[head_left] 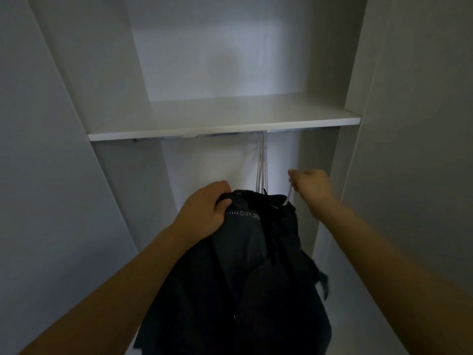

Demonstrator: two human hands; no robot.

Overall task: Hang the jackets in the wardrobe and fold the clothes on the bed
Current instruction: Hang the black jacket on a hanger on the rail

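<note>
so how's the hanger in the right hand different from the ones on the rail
The held hanger is off the rail, pinched by the right hand and tucked into the dark jacket. The spare hangers hang bunched from the rail, bare and untouched. Both look thin and pale.

Dim, grainy view (wide-angle bending at edges), brightest on the wardrobe's back wall [217,47].

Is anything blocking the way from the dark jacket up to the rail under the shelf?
Nothing visible blocks it. Empty hangers already hang on the rail, directly above the jacket; rail space beside them looks free.
</note>
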